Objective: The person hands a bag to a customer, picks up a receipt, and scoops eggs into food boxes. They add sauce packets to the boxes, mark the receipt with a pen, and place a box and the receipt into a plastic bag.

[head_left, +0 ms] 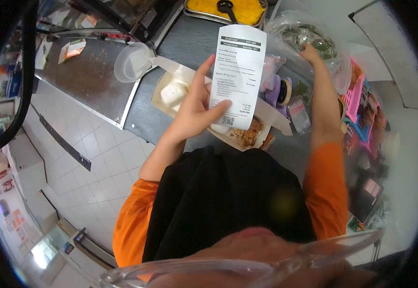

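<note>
My left hand (200, 108) is closed on a printed paper receipt (240, 72), its thumb pressed across the front. Behind the receipt, a paper food box (159, 98) lies open on the dark counter, partly covered from view. White mounds of what looks like rice (173, 94) and a browned, fried piece of food (249, 134) sit in it. At the far right, my right hand (310, 54) reaches to a clear plastic bag (285, 24) around green leaves (321, 41). Its fingers are bunched together at the leaves; anything between them is too small to make out.
A metal tray of yellow food (204, 6) with a black ladle (225, 6) stands at the back. A clear plastic tub (131, 62) is at the left counter edge. Purple tape dispenser (282, 91), small plastic packet (298, 114) and pink basket (355, 91) stand to the right.
</note>
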`<state>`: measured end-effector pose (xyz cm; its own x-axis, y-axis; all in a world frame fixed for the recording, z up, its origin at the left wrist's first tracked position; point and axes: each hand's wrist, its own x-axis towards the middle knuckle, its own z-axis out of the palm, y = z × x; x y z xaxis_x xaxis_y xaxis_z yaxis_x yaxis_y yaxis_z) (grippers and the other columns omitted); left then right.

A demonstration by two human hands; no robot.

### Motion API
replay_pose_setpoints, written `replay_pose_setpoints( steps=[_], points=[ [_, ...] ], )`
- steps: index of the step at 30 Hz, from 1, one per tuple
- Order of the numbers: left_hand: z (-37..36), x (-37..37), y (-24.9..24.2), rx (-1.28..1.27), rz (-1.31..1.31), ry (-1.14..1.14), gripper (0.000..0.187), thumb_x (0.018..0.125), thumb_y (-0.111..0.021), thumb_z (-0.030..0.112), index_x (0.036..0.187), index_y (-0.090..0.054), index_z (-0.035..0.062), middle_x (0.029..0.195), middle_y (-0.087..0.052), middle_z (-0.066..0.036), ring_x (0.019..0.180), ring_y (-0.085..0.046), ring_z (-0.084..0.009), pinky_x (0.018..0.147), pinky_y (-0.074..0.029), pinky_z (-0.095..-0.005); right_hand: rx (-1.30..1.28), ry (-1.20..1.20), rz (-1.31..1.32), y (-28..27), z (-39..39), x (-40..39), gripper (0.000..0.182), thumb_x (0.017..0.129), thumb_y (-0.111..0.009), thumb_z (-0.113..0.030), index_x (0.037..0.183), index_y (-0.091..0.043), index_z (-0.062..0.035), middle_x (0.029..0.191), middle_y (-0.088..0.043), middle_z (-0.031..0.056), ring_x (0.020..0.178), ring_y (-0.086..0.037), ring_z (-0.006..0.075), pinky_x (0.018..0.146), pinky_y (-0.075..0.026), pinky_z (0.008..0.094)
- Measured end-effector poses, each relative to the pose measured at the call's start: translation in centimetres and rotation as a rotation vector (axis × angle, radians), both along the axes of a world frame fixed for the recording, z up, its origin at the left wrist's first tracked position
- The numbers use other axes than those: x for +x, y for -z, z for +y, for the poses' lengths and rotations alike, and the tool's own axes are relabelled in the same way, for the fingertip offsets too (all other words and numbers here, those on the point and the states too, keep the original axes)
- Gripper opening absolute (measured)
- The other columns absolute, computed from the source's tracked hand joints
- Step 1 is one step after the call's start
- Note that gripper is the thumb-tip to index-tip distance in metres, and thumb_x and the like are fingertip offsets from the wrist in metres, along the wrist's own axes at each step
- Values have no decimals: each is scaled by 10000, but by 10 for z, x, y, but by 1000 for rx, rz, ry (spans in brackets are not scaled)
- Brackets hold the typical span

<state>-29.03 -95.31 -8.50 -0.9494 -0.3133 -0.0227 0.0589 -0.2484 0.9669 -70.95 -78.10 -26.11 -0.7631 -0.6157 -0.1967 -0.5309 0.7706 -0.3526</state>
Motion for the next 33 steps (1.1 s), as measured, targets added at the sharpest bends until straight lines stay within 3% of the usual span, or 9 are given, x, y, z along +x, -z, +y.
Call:
replay_pose_setpoints(
  steps=[5, 11, 14, 16, 20, 23, 25, 32, 33],
  points=[
    [-19, 14, 9, -94, 18, -158, 757, 741, -541, -65, 1346, -92, 12, 1125, -497, -225, 999, -543, -229, 843, -442, -319, -12, 164, 193, -32, 0, 33, 422, 686, -599, -256, 1061, -577, -64, 967, -597, 188, 930, -557, 335, 806, -430, 382],
    [-59, 48, 6, -117, 31, -497, 750, 732, -530, -105, 1338, -104, 17, 1045, -554, -213, 945, -574, -236, 815, -464, -320, -278, 379, 393, -33, 22, 29, 365, 672, -581, -204, 1011, -604, -68, 944, -600, 192, 905, -563, 331, 783, -432, 368],
    [-69, 67, -3, -165, -2, -513, 753, 731, -534, -106, 1336, -102, 10, 1037, -557, -216, 945, -574, -231, 811, -461, -316, -510, 463, 406, -46, 25, 43, 327, 661, -572, -129, 977, -623, -64, 901, -616, 178, 850, -585, 320, 751, -443, 365],
    [-71, 77, -7, -174, 36, -566, 749, 733, -537, -101, 1333, -100, -6, 1032, -559, -217, 943, -576, -226, 808, -458, -309, -815, 386, 663, -48, 28, 50, 236, 677, -608, -119, 893, -636, -26, 819, -625, 174, 762, -598, 319, 701, -451, 365],
    [-74, 100, -13, -207, 54, -619, 752, 726, -558, -88, 1324, -104, -28, 1039, -555, -216, 947, -575, -221, 805, -457, -303, -843, 590, 709, -86, 17, 82, 209, 688, -668, -161, 813, -628, 2, 740, -621, 160, 665, -591, 286, 645, -450, 346],
    [-72, 117, -20, -236, 61, -653, 745, 728, -558, -89, 1322, -112, -28, 1047, -551, -213, 946, -576, -221, 802, -459, -300, -1016, 632, 630, -105, 4, 103, 291, 685, -710, -225, 780, -604, 30, 709, -613, 128, 626, -566, 214, 613, -438, 309],
    [-68, 130, -23, -227, 80, -661, 735, 733, -551, -92, 1322, -116, -27, 1056, -548, -207, 944, -577, -219, 799, -461, -297, -1357, 504, 522, -117, -14, 116, 273, 691, -711, -206, 779, -603, 28, 709, -613, 92, 632, -545, 158, 611, -434, 291],
    [-44, 163, -30, -243, -42, -744, 708, 729, -534, -94, 1319, -146, -40, 1166, -469, -222, 1061, -505, -255, 884, -406, -345, -1437, -46, 112, -151, -95, 302, 144, 728, -679, -151, 787, -600, -46, 743, -620, 47, 665, -566, 149, 640, -448, 285],
    [-42, 167, -29, -237, -38, -738, 706, 730, -535, -93, 1317, -146, -45, 1178, -457, -223, 1073, -494, -256, 889, -401, -345, -1422, -53, -103, -135, -109, 320, 167, 712, -689, -150, 790, -593, -38, 762, -620, 63, 678, -572, 161, 648, -447, 285]
  ],
)
